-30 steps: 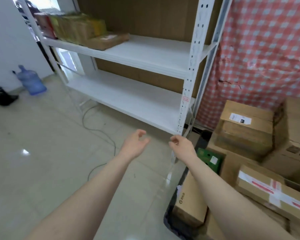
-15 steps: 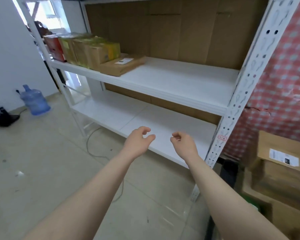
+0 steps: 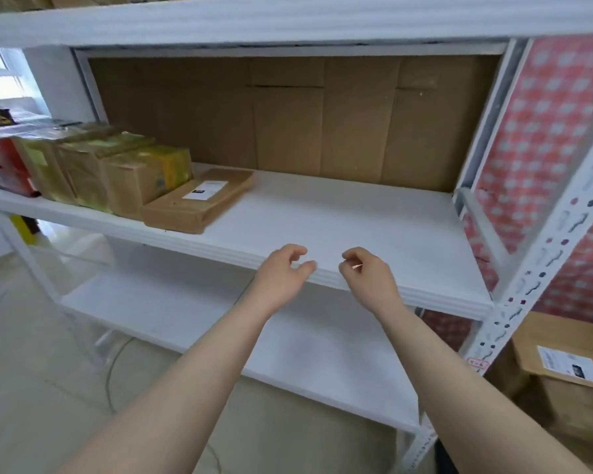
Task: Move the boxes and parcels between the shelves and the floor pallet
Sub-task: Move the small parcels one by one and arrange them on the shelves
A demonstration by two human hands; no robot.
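A white metal rack fills the view; its middle shelf (image 3: 356, 220) carries a flat brown parcel (image 3: 199, 200) with a white label, and a row of upright boxes (image 3: 144, 176) to the parcel's left. My left hand (image 3: 281, 275) and my right hand (image 3: 367, 278) hover side by side at the front edge of that shelf, fingers loosely curled, holding nothing. Both are well right of the flat parcel. At the lower right, outside the rack, stands a cardboard box (image 3: 569, 371) with a white label.
A perforated white upright (image 3: 541, 271) rises at the right. The lower shelf (image 3: 220, 323) lies below my arms. Brown cardboard (image 3: 288, 121) lines the rack's back. A red checked cloth (image 3: 545, 159) hangs at the right. A cable (image 3: 112, 374) runs over the tiled floor.
The view has swung up and left from the pallet boxes to the middle shelf. Both empty hands have risen from floor level to that shelf's front edge.
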